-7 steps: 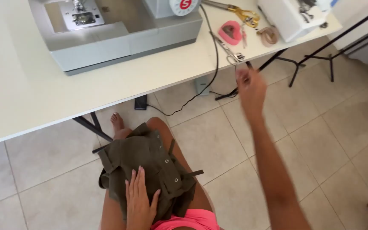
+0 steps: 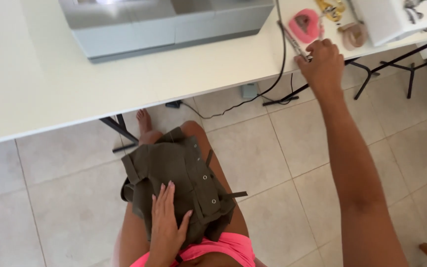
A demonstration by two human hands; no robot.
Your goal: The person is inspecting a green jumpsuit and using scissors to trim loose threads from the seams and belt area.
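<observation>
Olive-green garment lies bunched on the person's lap, draped over the thigh, metal snaps showing along one edge, a dark strap end sticking out to the right side. Left hand rests flat on it, palm down, fingers slightly spread and extended, pressing the cloth against the leg.

Right hand is stretched out to the edge of the white table. Fingers curled downward, knuckles up, closed over a slim metal tool that lies along the table edge; whether the fingertips actually pinch it cannot be told from this angle.

Just beyond that hand: a pink round pincushion, a coiled tape measure, and yellow-handled scissors near the top border. A grey sewing machine sits on the table, well apart from the garment. A black cable runs off the table edge down to the tiled floor, ending near a foot pedal.

One bare foot shows under the table. Pink shorts visible at the lower border.
</observation>
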